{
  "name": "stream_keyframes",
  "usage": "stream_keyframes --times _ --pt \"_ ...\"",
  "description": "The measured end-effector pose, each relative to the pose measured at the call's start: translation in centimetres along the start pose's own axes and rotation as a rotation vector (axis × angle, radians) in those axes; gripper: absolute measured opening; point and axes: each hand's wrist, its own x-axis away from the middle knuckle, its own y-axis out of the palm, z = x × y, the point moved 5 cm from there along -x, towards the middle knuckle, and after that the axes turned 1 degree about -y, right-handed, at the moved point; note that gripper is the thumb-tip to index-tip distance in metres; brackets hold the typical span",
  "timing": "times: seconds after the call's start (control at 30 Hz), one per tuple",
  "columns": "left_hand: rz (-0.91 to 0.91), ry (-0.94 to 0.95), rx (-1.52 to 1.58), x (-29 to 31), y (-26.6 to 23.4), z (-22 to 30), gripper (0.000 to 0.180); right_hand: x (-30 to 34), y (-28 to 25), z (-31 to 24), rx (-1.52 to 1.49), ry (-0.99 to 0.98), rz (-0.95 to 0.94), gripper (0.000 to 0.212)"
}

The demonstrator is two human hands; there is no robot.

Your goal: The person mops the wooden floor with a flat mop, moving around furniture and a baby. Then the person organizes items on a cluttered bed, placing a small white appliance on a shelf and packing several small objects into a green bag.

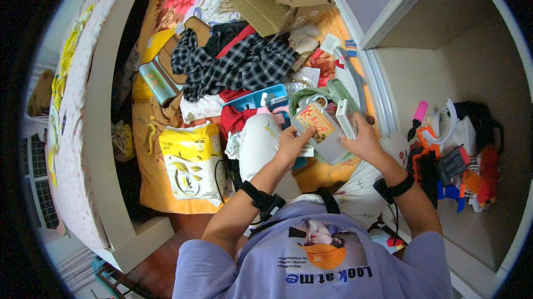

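Note:
In front of my lap, my left hand (290, 146) grips a translucent plastic case (335, 152), its thumb pressed on a yellowish card with red print (317, 119) at the case's upper part. My right hand (363, 141) is closed around a thin white box-shaped item (345, 117) beside the case's right edge. I cannot tell whether that item touches the case. Just beyond both hands lies a green fabric bag (333, 91). A blue plastic tray (255, 99) with small white things in it sits farther left, next to red cloth (236, 118).
A yellow and white package (191, 160) stands at my left. Black-and-white checked clothing (239, 68) is heaped ahead, with an open cardboard box (288, 2) behind it. On the right, an open cabinet (413, 71) holds a pile of mixed items. A white bed frame (111, 104) borders the left.

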Motion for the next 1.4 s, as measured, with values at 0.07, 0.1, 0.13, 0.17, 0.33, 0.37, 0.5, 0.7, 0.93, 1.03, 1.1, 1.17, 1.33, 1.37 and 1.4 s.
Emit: stream_keyframes --times 0.07,0.1,0.13,0.17,0.33,0.37,0.5,0.7,0.93,1.03,1.1,1.17,1.33,1.37,1.4 --pt "0.018 -0.004 0.041 0.1 0.1 -0.1 0.023 -0.1 -0.4 -0.3 0.061 -0.041 0.081 0.053" --pt "0.025 -0.020 0.067 0.1 0.2 -0.3 0.023 -0.1 -0.5 -0.3 0.068 -0.044 0.104 0.051" --pt "0.030 -0.036 0.093 0.1 0.2 -0.5 0.023 0.0 -0.7 -0.6 0.075 -0.057 0.142 0.049" --pt "0.031 -0.060 0.132 0.1 0.3 -0.7 0.023 0.0 -0.9 -0.8 0.080 -0.064 0.176 0.048" --pt "0.058 -0.029 0.189 -0.1 0.7 -1.1 0.027 0.3 -1.3 -2.1 0.078 -0.053 0.142 0.048" --pt "0.067 -0.006 0.190 -0.1 0.8 -1.1 0.029 0.3 -1.4 -2.4 0.042 -0.075 0.132 0.048" --pt "0.134 0.041 0.162 0.0 0.9 -0.9 0.032 0.6 -1.5 -3.3 0.182 -0.142 0.165 0.048" --pt "0.163 0.076 0.128 0.3 1.9 -0.3 0.031 0.6 0.6 -2.1 0.099 -0.081 0.241 0.043" --pt "0.214 -0.078 0.112 0.7 2.2 -1.0 0.028 0.3 1.9 -0.3 -0.067 0.056 0.367 0.045" --pt "0.151 -0.054 0.137 0.5 2.6 -1.3 0.030 0.2 2.0 -0.4 -0.092 0.074 0.351 0.040" --pt "0.117 -0.035 0.146 0.3 2.8 -1.6 0.032 0.4 2.0 -0.5 -0.092 0.075 0.347 0.038" --pt "0.114 -0.069 0.116 0.3 2.9 -2.0 0.032 0.5 1.8 -0.7 -0.093 0.044 0.366 0.037" --pt "0.081 -0.067 0.081 0.4 3.8 -2.0 0.031 0.6 1.6 0.6 -0.240 0.117 0.345 0.036" --pt "0.066 -0.069 0.091 0.4 4.0 -1.9 0.031 0.6 1.5 0.9 -0.267 0.137 0.345 0.037" --pt "0.074 -0.059 0.087 0.5 4.3 -1.7 0.029 0.7 1.2 1.2 -0.283 0.145 0.337 0.037"
